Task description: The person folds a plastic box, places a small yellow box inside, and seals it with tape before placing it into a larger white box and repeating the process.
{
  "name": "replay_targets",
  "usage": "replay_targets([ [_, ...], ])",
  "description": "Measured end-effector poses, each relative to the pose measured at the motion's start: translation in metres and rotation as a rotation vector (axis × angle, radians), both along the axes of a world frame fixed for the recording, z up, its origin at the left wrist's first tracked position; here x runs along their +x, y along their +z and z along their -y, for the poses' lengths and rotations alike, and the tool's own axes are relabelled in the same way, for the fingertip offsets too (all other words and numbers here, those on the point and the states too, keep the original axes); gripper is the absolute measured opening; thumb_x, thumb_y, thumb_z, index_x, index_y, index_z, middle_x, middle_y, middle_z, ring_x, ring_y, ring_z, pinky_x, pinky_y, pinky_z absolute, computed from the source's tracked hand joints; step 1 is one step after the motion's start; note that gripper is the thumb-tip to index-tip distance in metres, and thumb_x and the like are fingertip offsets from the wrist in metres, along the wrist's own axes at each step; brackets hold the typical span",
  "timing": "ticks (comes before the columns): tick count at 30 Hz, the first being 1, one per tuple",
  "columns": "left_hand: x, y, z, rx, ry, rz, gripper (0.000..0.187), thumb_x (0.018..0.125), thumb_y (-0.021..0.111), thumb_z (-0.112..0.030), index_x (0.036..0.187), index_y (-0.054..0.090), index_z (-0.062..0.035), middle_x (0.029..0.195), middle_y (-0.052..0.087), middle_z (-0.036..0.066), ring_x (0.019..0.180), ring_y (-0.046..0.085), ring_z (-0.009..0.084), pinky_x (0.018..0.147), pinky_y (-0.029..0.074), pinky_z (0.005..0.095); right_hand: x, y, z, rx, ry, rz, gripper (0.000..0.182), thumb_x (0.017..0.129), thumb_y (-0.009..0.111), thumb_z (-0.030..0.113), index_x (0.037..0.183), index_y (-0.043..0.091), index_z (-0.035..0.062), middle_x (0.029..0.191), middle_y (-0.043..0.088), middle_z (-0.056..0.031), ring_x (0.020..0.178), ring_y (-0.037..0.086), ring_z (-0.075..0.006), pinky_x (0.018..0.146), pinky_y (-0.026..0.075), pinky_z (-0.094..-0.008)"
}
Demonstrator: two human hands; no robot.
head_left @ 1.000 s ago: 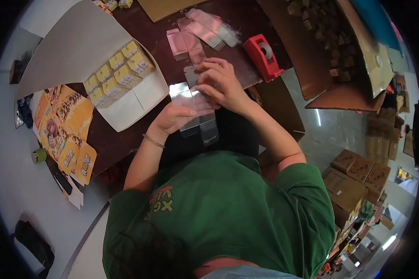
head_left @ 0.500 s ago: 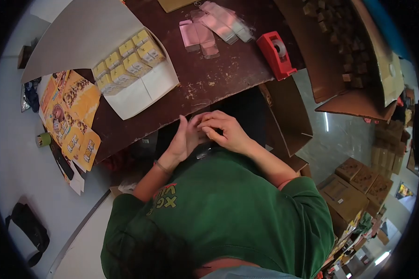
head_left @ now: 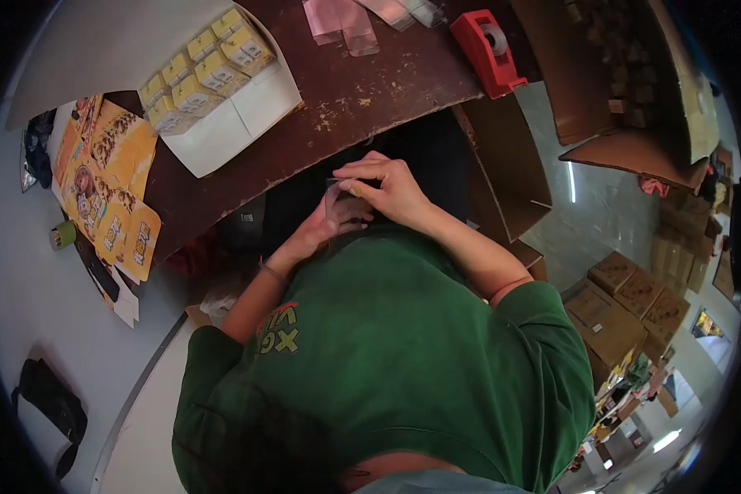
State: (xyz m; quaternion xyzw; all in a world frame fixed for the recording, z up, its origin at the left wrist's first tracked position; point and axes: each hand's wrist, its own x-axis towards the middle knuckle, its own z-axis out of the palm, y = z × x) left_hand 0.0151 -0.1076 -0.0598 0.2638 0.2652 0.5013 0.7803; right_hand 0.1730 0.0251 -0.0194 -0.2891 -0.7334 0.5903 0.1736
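A small clear plastic box is between my two hands, close in front of the green shirt and below the table edge. My left hand is curled round it from the left, and its fingers show through the plastic. From the right, my right hand pinches the upper edge with thumb and fingertips. Flattened pinkish clear plastic boxes lie at the back of the brown table. To the left, several yellow small boxes stand in rows in a white carton.
A red tape dispenser stands at the table's right edge. Orange printed cardboard sheets lie at the left beside a green roll. An open brown carton holding many small pieces is at the right, with stacked cartons beyond.
The view has tilted, so the table things sit higher in the picture. My right fingers have moved onto the top edge of the clear plastic, which now shows plainly against my left hand.
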Motion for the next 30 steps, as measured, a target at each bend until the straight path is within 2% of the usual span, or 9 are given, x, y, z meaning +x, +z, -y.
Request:
replay_targets([
  [6, 0.003, 0.002, -0.009, -0.099, 0.210, -0.110, 0.092, 0.089, 0.073, -0.035, 0.153, 0.015, -0.0069, 0.141, 0.043, 0.013, 0.129, 0.047, 0.0232, 0.108, 0.040, 0.0399, 0.012, 0.008, -0.006, 0.297, 0.150, -0.116, 0.027, 0.089, 0.067, 0.013, 0.114, 0.070, 0.0063, 0.118, 0.067, -0.0083, 0.103, 0.059, -0.0261, 0.098, 0.043, -0.0388],
  [11, -0.001, 0.024, -0.031, -0.068, 0.145, -0.331, 0.102, 0.085, 0.071, -0.052, 0.155, 0.012, -0.0068, 0.142, 0.043, 0.013, 0.127, 0.050, 0.0240, 0.104, 0.046, 0.0415, 0.022, 0.020, -0.024, 0.552, 0.261, -0.102, 0.026, 0.087, 0.068, 0.013, 0.112, 0.070, 0.0071, 0.119, 0.066, -0.0079, 0.107, 0.058, -0.0287, 0.099, 0.042, -0.0388],
  [18, -0.004, 0.036, -0.074, 0.012, 0.281, -0.258, 0.095, 0.091, 0.060, -0.056, 0.157, 0.010, -0.0092, 0.142, 0.042, 0.013, 0.126, 0.052, 0.0245, 0.102, 0.047, 0.0405, 0.007, 0.029, -0.033, -0.053, -0.066, -0.266, 0.033, 0.090, 0.065, 0.007, 0.123, 0.067, 0.0064, 0.131, 0.057, -0.0136, 0.122, 0.054, -0.0236, 0.103, 0.041, -0.0350],
  [21, -0.008, 0.057, -0.099, 0.149, 0.473, -0.956, 0.069, 0.101, 0.054, -0.035, 0.155, 0.021, -0.0069, 0.140, 0.044, 0.013, 0.128, 0.048, 0.0245, 0.103, 0.043, 0.0336, -0.001, 0.060, -0.059, 0.410, -0.194, -0.187, 0.066, 0.077, 0.073, 0.005, 0.139, 0.051, 0.0120, 0.129, 0.057, -0.0127, 0.110, 0.060, -0.0273, 0.091, 0.048, -0.0381],
  [22, -0.013, 0.070, -0.106, 0.194, 0.465, -0.974, 0.061, 0.103, 0.050, -0.031, 0.153, 0.027, -0.0057, 0.141, 0.045, 0.013, 0.127, 0.049, 0.0228, 0.102, 0.043, 0.0328, -0.006, 0.066, -0.067, 0.647, -0.215, -0.162, 0.075, 0.073, 0.074, 0.004, 0.142, 0.046, 0.0137, 0.128, 0.056, -0.0127, 0.106, 0.060, -0.0283, 0.086, 0.049, -0.0392],
  [24, -0.016, 0.073, -0.117, -0.210, 0.530, 0.208, 0.055, 0.106, 0.045, -0.030, 0.151, 0.027, -0.0047, 0.141, 0.047, 0.010, 0.124, 0.050, 0.0194, 0.103, 0.043, 0.0322, -0.023, 0.067, -0.072, 0.811, -0.057, -0.143, 0.079, 0.071, 0.074, 0.005, 0.143, 0.044, 0.0148, 0.129, 0.052, -0.0143, 0.104, 0.060, -0.0304, 0.087, 0.049, -0.0410],
  [26, -0.016, 0.051, -0.131, -0.031, 0.412, -0.288, 0.048, 0.105, 0.044, -0.031, 0.144, 0.038, -0.0029, 0.136, 0.051, 0.010, 0.124, 0.052, 0.0202, 0.102, 0.044, 0.0314, -0.030, 0.060, -0.078, 0.787, 0.059, -0.261, 0.072, 0.076, 0.076, 0.012, 0.141, 0.045, 0.0134, 0.133, 0.049, -0.0170, 0.111, 0.058, -0.0338, 0.092, 0.048, -0.0424],
  [28, -0.012, 0.056, -0.142, -0.178, 0.417, -0.193, 0.035, 0.105, 0.044, -0.034, 0.128, 0.049, -0.0080, 0.131, 0.054, 0.007, 0.119, 0.054, 0.0200, 0.097, 0.049, 0.0374, -0.011, 0.076, -0.119, 0.628, 0.169, -0.308, 0.060, 0.080, 0.075, 0.015, 0.136, 0.052, 0.0121, 0.133, 0.050, -0.0165, 0.113, 0.058, -0.0354, 0.095, 0.048, -0.0431],
  [30, -0.014, 0.052, -0.141, -0.254, 0.411, -0.137, 0.026, 0.103, 0.047, -0.034, 0.115, 0.053, -0.0117, 0.122, 0.057, 0.006, 0.111, 0.056, 0.0227, 0.088, 0.052, 0.0425, 0.023, 0.084, -0.184, 0.758, -0.058, -0.320, 0.049, 0.083, 0.073, 0.016, 0.129, 0.058, 0.0091, 0.134, 0.051, -0.0172, 0.117, 0.056, -0.0365, 0.098, 0.046, -0.0430],
])
